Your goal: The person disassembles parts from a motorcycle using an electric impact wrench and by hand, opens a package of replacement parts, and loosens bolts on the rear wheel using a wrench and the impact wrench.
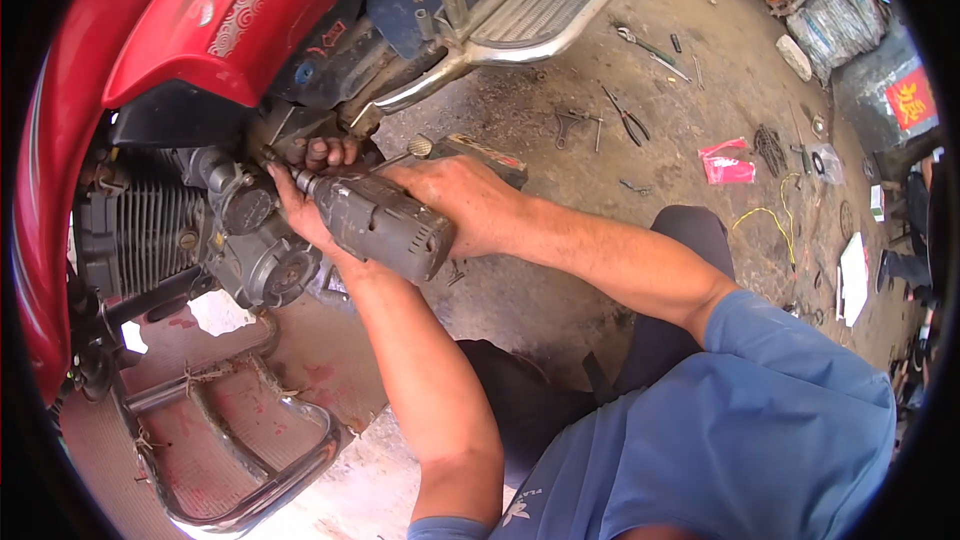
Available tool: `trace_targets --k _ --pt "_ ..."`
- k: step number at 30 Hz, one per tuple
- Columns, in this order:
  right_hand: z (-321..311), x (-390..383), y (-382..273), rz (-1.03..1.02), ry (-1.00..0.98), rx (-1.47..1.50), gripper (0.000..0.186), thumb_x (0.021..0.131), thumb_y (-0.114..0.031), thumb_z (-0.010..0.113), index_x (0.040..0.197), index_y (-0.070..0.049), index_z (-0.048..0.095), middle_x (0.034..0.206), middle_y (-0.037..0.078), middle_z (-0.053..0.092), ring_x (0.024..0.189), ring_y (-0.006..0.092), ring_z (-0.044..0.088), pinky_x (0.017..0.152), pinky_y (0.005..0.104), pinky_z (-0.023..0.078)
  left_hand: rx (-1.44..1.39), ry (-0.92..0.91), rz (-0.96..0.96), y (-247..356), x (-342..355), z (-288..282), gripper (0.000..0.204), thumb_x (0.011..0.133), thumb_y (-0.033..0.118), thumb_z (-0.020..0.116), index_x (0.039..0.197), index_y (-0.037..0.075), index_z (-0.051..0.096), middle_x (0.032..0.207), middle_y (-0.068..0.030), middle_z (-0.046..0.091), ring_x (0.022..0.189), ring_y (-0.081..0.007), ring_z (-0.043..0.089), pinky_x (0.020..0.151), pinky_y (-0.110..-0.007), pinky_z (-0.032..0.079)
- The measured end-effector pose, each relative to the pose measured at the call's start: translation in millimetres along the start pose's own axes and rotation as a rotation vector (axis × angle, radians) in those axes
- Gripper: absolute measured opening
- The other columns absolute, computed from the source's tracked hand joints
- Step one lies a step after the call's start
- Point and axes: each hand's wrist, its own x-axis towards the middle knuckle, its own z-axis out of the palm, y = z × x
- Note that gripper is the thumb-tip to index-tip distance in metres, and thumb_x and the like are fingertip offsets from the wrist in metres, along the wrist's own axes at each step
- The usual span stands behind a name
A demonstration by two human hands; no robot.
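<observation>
My right hand (pixel 455 195) is wrapped round the rear of a dark, worn power drill (pixel 385 227). The drill points left toward the motorcycle engine (pixel 245 205). My left hand (pixel 298 208) steadies the drill's front from below, with one finger stretched along the chuck (pixel 303 180); the drill body hides part of its palm. Just beyond the chuck, grease-dark curled fingers (pixel 325 152) show; I cannot tell whose they are. The bit's tip meets the shadowed area beside a round engine cover, and the exact contact is hidden.
The red motorcycle body (pixel 200 30) and a metal footboard (pixel 550 0) overhang the work. A chrome guard bar (pixel 240 510) lies lower left. Across the floor lie pliers (pixel 626 116), an adjustable wrench (pixel 652 52), a pink packet (pixel 727 161) and yellow wire (pixel 775 220).
</observation>
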Motion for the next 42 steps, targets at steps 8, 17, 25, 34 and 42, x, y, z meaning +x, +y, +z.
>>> trace_targets --k 8,17,25,34,42 --pt "-3.8 -9.2 -5.8 -0.051 0.062 -0.308 0.032 0.078 -0.02 0.072 0.098 0.001 0.058 0.073 0.017 0.066 0.069 0.0363 0.07 0.061 0.0466 0.057 -0.019 -0.1 -0.061 -9.0 -2.2 10.9 0.026 0.102 0.03 0.054 0.084 0.01 0.053 0.069 -0.0008 0.052 0.065 -0.0155 0.046 0.075 -0.035 0.037" --pt "-68.3 -112.9 6.8 0.087 0.31 0.556 0.05 0.075 -0.019 0.08 0.119 -0.003 0.064 0.089 0.017 0.071 0.083 0.0345 0.071 0.076 0.0417 0.056 0.298 -0.512 -0.311 -64.2 -38.9 85.7 0.042 0.106 0.037 0.049 0.119 -0.001 0.06 0.1 -0.0142 0.06 0.09 -0.0258 0.054 0.112 -0.049 0.04" --pt "-199.3 -220.9 70.1 0.108 0.286 0.146 0.048 0.087 -0.022 0.082 0.128 -0.005 0.065 0.115 0.011 0.072 0.102 0.024 0.067 0.089 0.0394 0.054 0.536 -0.655 -0.524 -193.7 -56.5 139.6 0.046 0.107 0.034 0.05 0.135 -0.001 0.057 0.13 -0.0168 0.062 0.123 -0.029 0.057 0.108 -0.044 0.041" --pt "-128.0 -304.8 223.9 0.22 0.318 0.639 0.057 0.079 -0.014 0.083 0.132 -0.008 0.064 0.121 0.01 0.072 0.106 0.0246 0.07 0.095 0.0363 0.053 0.834 -0.142 -0.973 -278.1 -75.0 51.9 0.034 0.105 0.035 0.056 0.121 0.007 0.063 0.112 -0.0075 0.068 0.093 -0.0195 0.062 0.083 -0.038 0.048" --pt "-64.9 -336.8 260.6 0.266 0.479 0.242 0.056 0.068 -0.018 0.084 0.121 -0.011 0.068 0.101 0.017 0.072 0.098 0.037 0.07 0.083 0.0457 0.055 0.785 -0.033 -1.163 -284.5 -82.2 -35.7 0.033 0.105 0.029 0.053 0.124 0.004 0.064 0.124 -0.0095 0.068 0.119 -0.023 0.062 0.108 -0.038 0.043"
